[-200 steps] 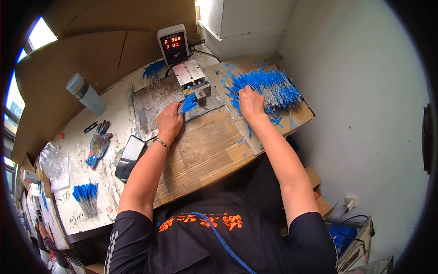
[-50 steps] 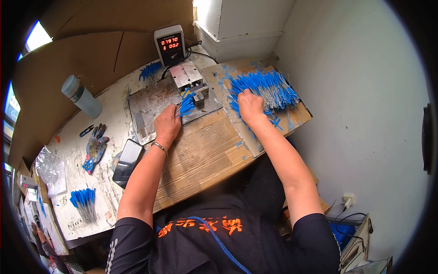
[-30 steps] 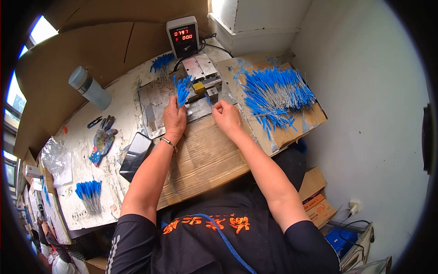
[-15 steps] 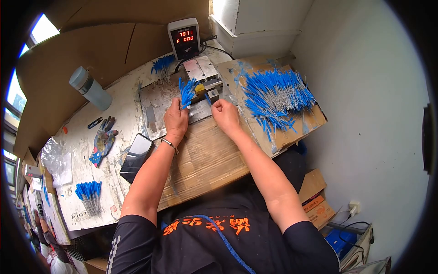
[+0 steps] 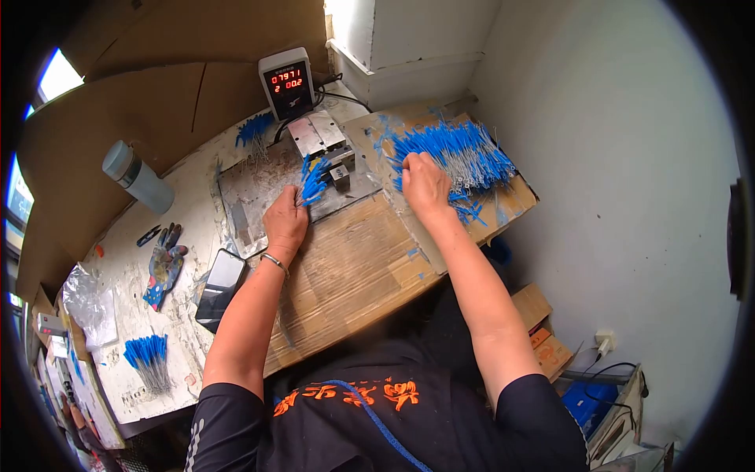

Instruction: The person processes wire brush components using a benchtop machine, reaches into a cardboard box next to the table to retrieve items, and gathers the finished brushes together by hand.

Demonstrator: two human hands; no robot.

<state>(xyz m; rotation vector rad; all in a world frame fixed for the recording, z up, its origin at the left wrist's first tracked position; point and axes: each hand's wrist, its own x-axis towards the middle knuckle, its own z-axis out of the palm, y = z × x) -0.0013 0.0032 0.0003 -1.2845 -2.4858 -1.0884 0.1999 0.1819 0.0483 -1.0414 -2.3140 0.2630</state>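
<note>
My left hand [image 5: 286,223] is closed round a small bunch of blue-tipped wire pieces [image 5: 313,182], tips up, in front of the metal press [image 5: 318,134]. At the press's front stands a small metal block [image 5: 340,175]. My right hand [image 5: 425,186] has its fingers pinched together at the left edge of a large pile of blue-tipped wire pieces [image 5: 460,149] on a cardboard sheet [image 5: 503,206]. Whatever is between those fingertips is too small to make out. Behind the press, a counter box [image 5: 286,83] shows lit red digits.
A bottle [image 5: 139,178], small snips [image 5: 148,235], a patterned glove [image 5: 164,267] and a phone [image 5: 221,289] lie or stand at the left. Nearer the left edge are a clear plastic bag [image 5: 89,305] and another wire bundle [image 5: 149,362]. More wires [image 5: 254,132] lie behind the metal plate.
My right hand has moved right, from beside the press block to the large pile. My left hand still holds its bunch, now tilted slightly. The view has shifted, and the counter's lower line reads differently.
</note>
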